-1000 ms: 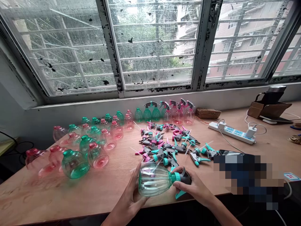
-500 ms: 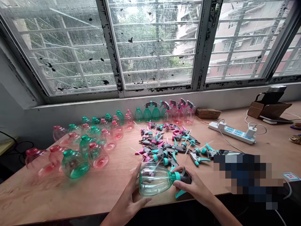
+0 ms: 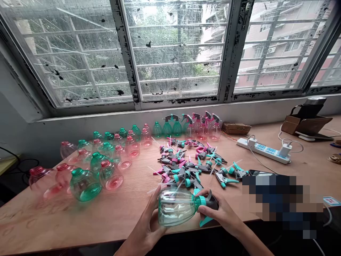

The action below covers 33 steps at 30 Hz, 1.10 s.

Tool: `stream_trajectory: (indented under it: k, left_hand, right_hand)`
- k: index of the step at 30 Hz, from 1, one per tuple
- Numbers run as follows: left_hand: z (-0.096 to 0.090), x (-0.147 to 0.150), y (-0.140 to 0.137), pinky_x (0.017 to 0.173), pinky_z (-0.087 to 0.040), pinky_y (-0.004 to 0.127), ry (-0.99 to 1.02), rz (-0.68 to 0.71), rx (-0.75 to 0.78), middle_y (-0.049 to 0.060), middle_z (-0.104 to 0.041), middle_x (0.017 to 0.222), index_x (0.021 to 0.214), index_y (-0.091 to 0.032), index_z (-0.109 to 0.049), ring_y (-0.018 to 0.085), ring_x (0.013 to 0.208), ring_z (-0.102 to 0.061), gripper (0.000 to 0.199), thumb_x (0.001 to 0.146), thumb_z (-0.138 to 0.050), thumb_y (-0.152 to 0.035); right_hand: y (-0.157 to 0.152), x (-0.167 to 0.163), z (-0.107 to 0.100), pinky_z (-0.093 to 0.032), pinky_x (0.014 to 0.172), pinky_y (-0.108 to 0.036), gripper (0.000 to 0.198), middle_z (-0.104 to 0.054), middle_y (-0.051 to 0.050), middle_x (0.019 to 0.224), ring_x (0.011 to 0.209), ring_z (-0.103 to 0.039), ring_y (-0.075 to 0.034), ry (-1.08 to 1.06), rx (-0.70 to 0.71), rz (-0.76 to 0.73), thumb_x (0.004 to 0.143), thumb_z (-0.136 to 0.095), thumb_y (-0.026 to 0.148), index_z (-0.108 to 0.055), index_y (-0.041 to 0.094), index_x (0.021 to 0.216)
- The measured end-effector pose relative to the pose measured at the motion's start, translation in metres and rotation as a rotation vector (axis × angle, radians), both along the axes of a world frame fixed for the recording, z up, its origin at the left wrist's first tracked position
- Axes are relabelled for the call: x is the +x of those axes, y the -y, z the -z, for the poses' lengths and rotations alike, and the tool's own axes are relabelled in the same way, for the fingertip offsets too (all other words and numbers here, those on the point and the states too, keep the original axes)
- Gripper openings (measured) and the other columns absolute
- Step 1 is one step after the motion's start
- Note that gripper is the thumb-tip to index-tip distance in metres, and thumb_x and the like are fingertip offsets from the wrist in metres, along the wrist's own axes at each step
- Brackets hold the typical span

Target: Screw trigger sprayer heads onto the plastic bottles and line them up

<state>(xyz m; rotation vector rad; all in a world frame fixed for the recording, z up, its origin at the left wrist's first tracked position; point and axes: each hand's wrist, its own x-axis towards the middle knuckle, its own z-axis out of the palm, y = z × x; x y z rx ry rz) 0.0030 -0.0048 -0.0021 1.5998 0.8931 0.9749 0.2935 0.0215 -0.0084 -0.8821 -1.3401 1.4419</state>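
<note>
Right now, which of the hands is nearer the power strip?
Right: right hand holds the spray head, near-left of the power strip; left hand, at the bottle, farther left.

Windows: bright daylight from the far side, whitening near the top
Worktop: softly lit, dark beneath its near edge
Held bottle: pale glints
Left bottles: stretched, leaning outward
Near right patch: coarsely pixelated
</note>
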Motion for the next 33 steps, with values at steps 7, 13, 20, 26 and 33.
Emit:
stream_trajectory:
  k: [7,13,20,26,33]
  left_hand:
    - [-0.015,-0.009,0.009,0.13,-0.018,0.058,-0.09,0.005,0.114,0.004,-0.026,0.175,0.164,-0.042,-0.023,0.04,0.161,-0.019,0.093,0.089,-0.077,-0.044]
    - [-0.02,-0.006,0.022,0.126,-0.032,0.057,-0.173,-0.136,0.419,-0.001,-0.047,0.165,0.137,-0.046,-0.067,0.035,0.155,-0.037,0.042,0.105,-0.05,-0.026]
    - [-0.035,-0.006,0.038,0.128,-0.019,0.063,-0.085,-0.15,0.189,0.004,-0.036,0.171,0.164,-0.04,-0.024,0.046,0.157,-0.027,0.107,0.076,-0.083,-0.059]
    - [-0.037,-0.012,0.035,0.13,-0.019,0.058,-0.175,-0.199,0.162,0.001,-0.042,0.168,0.155,-0.041,-0.048,0.043,0.159,-0.024,0.075,0.086,-0.076,-0.051]
    - [-0.037,-0.017,0.029,0.127,-0.027,0.059,0.015,-0.101,0.068,0.0,-0.037,0.171,0.159,-0.044,-0.038,0.045,0.16,-0.019,0.095,0.076,-0.078,-0.068]
  right_hand:
    - [0.01,-0.001,-0.003,-0.055,0.06,-0.026,0.043,-0.072,0.0,0.07,0.063,-0.069,-0.018,0.038,0.023,-0.016,0.079,-0.089,0.048,-0.07,0.017,0.102]
    - [0.01,-0.006,0.002,-0.053,0.047,-0.025,0.045,-0.076,-0.006,0.061,0.046,-0.07,-0.018,-0.177,-0.209,-0.146,0.079,-0.085,0.055,-0.063,0.016,0.085]
    - [0.026,0.007,0.007,-0.063,0.068,-0.036,0.036,-0.082,-0.008,0.079,0.07,-0.077,-0.029,0.034,0.242,0.153,0.072,-0.092,0.047,-0.08,0.022,0.096]
    - [0.036,0.001,-0.008,-0.062,0.07,-0.036,0.038,-0.082,-0.009,0.076,0.073,-0.079,-0.031,0.089,0.023,-0.025,0.076,-0.088,0.053,-0.077,0.02,0.092]
    - [0.033,-0.006,-0.008,-0.062,0.067,-0.037,0.04,-0.082,-0.01,0.074,0.071,-0.079,-0.031,0.025,0.031,-0.006,0.08,-0.085,0.056,-0.074,0.018,0.09]
